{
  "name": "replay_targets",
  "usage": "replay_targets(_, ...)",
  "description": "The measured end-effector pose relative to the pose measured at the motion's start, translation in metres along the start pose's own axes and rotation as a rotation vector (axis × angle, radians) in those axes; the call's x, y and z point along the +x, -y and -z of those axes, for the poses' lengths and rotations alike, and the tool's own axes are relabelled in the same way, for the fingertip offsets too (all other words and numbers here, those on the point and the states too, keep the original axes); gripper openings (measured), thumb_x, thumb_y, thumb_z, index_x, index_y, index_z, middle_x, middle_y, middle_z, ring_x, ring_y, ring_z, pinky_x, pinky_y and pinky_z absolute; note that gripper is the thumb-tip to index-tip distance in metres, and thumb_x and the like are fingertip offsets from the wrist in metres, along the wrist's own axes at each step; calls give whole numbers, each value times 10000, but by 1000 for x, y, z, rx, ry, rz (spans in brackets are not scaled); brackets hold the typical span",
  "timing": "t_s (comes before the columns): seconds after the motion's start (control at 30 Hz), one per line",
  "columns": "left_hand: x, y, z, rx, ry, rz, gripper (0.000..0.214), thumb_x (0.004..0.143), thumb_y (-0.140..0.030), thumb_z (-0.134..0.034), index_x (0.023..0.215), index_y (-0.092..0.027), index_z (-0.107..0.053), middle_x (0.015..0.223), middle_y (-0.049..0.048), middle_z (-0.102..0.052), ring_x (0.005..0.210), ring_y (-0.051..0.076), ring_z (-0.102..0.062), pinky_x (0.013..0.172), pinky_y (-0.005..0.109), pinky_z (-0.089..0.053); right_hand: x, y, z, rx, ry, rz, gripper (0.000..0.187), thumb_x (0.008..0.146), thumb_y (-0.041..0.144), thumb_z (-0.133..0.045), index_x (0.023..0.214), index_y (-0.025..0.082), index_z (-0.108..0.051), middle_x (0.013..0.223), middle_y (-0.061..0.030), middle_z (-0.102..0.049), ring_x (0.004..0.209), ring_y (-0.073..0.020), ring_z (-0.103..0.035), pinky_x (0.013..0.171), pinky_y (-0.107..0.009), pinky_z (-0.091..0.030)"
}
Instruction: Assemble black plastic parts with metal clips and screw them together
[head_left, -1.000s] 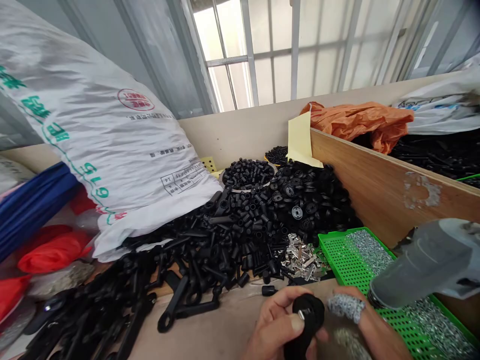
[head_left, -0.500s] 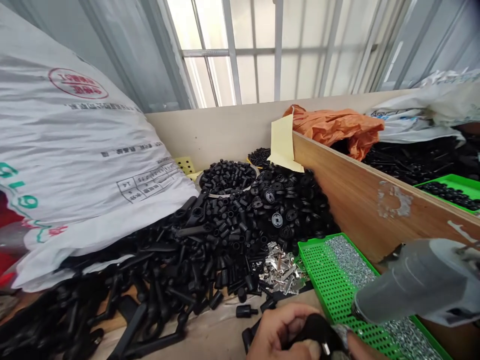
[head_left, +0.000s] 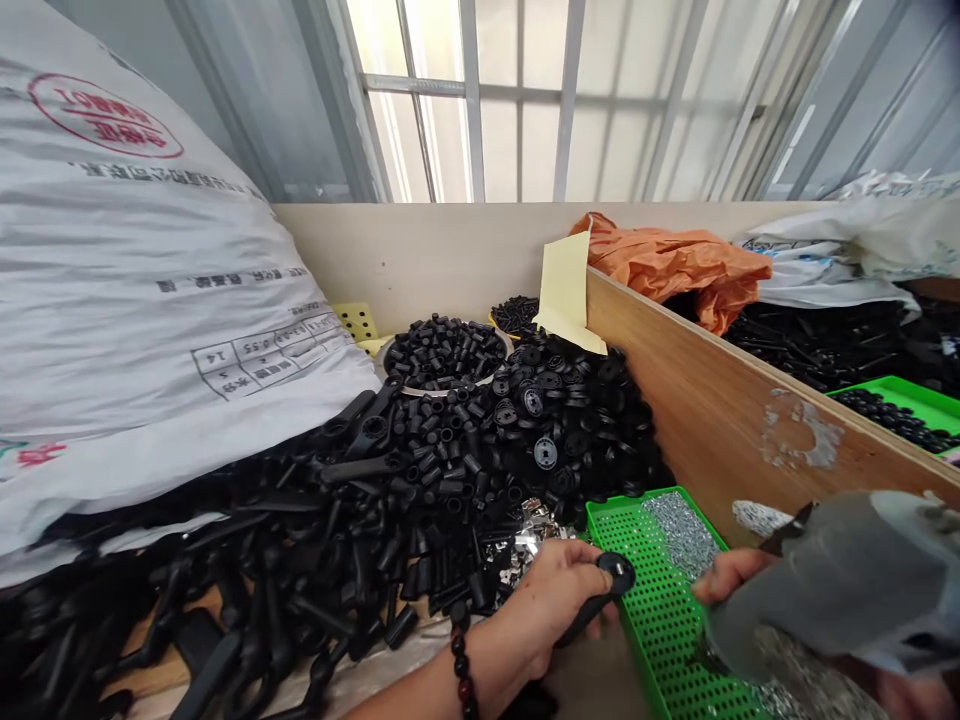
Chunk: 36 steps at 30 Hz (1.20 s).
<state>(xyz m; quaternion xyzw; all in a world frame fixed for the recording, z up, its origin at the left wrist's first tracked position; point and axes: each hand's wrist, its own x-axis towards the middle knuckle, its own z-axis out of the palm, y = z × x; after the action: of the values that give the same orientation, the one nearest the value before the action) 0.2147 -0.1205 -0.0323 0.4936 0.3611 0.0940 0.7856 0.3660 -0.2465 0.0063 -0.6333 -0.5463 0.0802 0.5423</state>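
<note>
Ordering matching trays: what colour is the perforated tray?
Bright green; the perforated tray shows best in the head view.

the right hand [head_left: 731, 572] is half hidden behind the grey power tool [head_left: 840, 580], itself cut off at the right edge

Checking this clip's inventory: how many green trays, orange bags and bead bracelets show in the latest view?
Green trays: 2
Orange bag: 1
Bead bracelet: 1
Total: 4

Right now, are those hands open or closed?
Left hand: closed, holding a black plastic handle.
Right hand: partly hidden behind a grey tool, cannot tell.
</note>
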Motion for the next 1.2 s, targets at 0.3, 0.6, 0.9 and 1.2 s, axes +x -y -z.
replay_targets(0.3,3,-4,4,20,-6,65,316,549,-308,-586,815,-138,-584,553,-6,-610,405,81,-450,412,204,-294,45,-4,-17,451,-359,-344,285,644,398,-789,650,188,-597,541,-5,-558,497,-137,-517,455,-249,-412)
replay_targets(0.6,10,-1,6,-17,37,58,299,550,-328,-599,777,-135,-601,544,-1,-598,434,90,-455,419,208,-325,61,-32,-42,393,-409,-317,331,597,383,-815,635,187,-551,518,18,-553,458,-129,-506,473,-271,-411)
replay_targets(0.9,13,1,8,3,34,77,315,556,-322,-600,808,-134,-613,557,1,-599,414,87,-443,404,205,-300,57,-37,-43,376,-418,-313,326,596,379,-812,628,172,-563,522,10,-551,457,-129,-508,487,-276,-413)
replay_targets(1.2,10,-4,8,13,32,86,307,548,-306,-587,804,-138,-589,552,-15,-593,419,81,-451,409,202,-325,54,-50,-45,409,-471,-324,373,559,349,-831,783,182,-584,549,28,-570,445,-133,-506,445,-267,-430)
